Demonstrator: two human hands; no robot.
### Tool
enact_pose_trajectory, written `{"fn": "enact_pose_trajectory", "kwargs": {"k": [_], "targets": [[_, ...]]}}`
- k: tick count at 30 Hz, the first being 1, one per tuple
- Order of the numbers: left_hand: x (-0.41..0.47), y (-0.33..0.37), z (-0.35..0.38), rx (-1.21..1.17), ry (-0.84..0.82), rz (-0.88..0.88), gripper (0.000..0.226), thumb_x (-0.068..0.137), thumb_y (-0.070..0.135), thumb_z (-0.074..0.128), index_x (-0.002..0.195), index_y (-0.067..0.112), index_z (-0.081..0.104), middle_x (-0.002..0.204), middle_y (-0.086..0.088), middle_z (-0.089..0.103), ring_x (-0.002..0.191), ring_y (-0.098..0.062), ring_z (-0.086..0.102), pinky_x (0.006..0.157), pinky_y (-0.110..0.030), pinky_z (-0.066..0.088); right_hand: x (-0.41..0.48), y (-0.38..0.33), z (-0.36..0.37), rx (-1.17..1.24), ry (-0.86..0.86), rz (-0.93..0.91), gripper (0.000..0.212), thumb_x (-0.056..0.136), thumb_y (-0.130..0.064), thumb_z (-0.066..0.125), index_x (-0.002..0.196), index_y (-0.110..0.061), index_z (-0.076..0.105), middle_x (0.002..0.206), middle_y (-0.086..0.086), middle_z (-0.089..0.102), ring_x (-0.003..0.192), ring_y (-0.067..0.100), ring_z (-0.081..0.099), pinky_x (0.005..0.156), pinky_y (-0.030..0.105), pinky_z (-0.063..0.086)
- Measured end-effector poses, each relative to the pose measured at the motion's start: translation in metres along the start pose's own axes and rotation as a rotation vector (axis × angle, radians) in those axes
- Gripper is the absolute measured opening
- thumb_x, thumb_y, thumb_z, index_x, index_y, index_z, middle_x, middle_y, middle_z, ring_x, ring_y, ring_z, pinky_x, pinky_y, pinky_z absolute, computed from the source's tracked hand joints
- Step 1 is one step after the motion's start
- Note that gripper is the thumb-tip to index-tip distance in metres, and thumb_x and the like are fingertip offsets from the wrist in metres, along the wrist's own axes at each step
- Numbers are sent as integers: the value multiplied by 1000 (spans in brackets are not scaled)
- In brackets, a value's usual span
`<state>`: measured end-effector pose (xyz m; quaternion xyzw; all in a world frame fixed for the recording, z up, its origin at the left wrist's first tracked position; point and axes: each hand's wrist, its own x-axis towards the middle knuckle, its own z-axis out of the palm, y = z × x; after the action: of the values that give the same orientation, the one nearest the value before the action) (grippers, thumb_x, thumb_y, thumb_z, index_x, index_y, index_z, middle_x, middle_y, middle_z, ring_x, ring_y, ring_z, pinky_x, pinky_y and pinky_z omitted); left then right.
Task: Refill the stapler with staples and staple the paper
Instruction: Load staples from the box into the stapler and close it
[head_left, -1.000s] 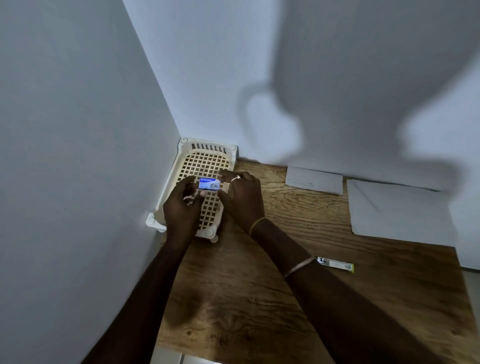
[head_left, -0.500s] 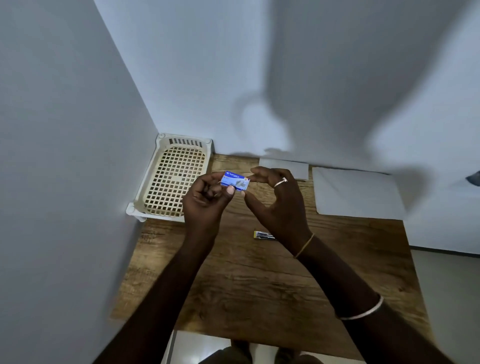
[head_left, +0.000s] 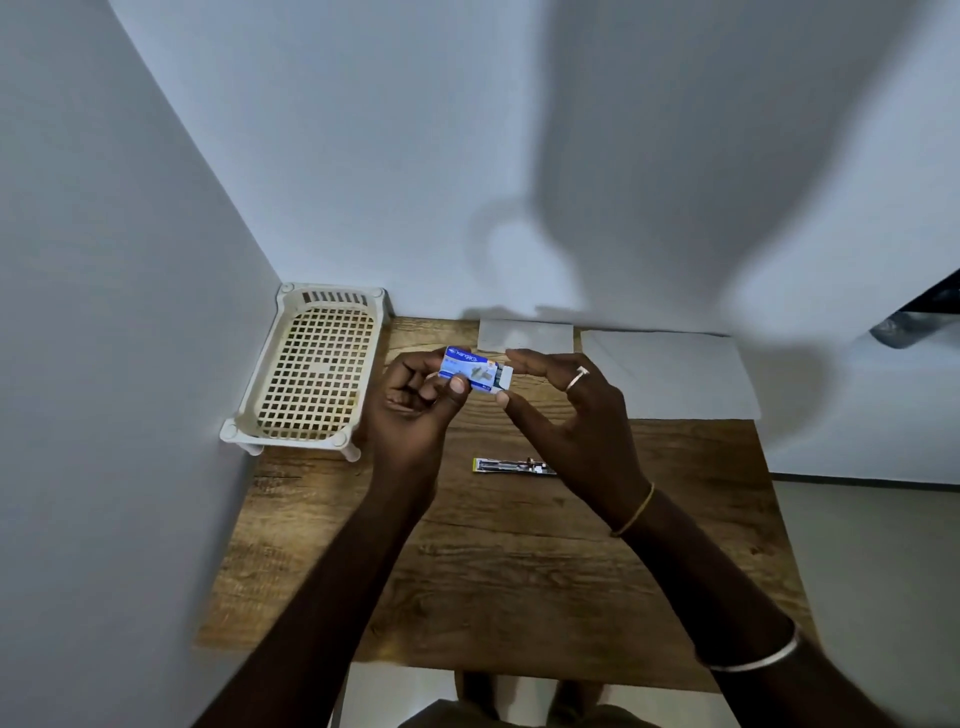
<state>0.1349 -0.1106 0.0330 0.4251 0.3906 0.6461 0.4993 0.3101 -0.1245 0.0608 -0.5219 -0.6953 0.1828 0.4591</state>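
Blue box (head_left: 469, 370) reads "Kangaro", white inner tray showing; left hand (head_left: 415, 400) grips it; right hand (head_left: 566, 410) pinches the tray; stapler (head_left: 511, 466) on bench (head_left: 519, 571).

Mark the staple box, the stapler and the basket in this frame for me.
staple box (head_left: 469, 367), head view, on its blue printed face between the two hands.
stapler (head_left: 506, 466), head view, on the middle of its open metal channel lying on the table.
basket (head_left: 332, 294), head view, on its far rim.
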Motion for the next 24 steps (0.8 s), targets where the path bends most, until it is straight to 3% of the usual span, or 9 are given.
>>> {"fn": "enact_pose_trajectory", "kwargs": {"k": [5, 11, 15, 19, 24], "targets": [[-5, 4, 11, -37, 19, -21, 18, 89, 0, 69, 103, -2, 57, 104, -19, 70, 101, -30, 68, 86, -45, 58, -2, 6, -9, 27, 8, -48, 31, 86, -21, 80, 117, -19, 73, 113, -12, 72, 107, 12, 65, 88, 39, 52], [-8, 12, 21, -90, 19, -55, 22, 87, -1, 68, 101, 10, 56, 98, -9, 71, 96, -23, 70, 83, -40, 60, -3, 7, -17, 79, -16, -31, 20, 90, -23, 76, 108, -18, 75, 107, -7, 73, 105, 12, 66, 87, 40, 53], [-12, 10, 24, -78, 8, -67, 21, 87, -2, 68, 101, 9, 56, 107, -13, 72, 102, -28, 71, 87, -46, 58, -1, 3, -24, 41, -40, 8, 10, 93, -19, 70, 101, -18, 76, 99, -10, 74, 95, 8, 67, 79, 37, 52], [-15, 5, 26, -77, -4, -62, 21, 88, -6, 68, 103, 3, 55, 102, -9, 73, 100, -24, 72, 87, -44, 59, 3, -5, -32, -33, -92, 88, 9, 90, -23, 70, 96, -22, 77, 92, -11, 73, 86, 9, 67, 76, 41, 53], [-20, -2, 32, -87, 26, -39, 22, 85, -5, 69, 99, 3, 54, 101, -15, 70, 98, -24, 71, 84, -38, 58, 8, -14, -37, -172, -126, 205, 9, 84, -34, 70, 88, -29, 76, 87, -16, 70, 81, 3, 62, 73, 34, 53]]}}
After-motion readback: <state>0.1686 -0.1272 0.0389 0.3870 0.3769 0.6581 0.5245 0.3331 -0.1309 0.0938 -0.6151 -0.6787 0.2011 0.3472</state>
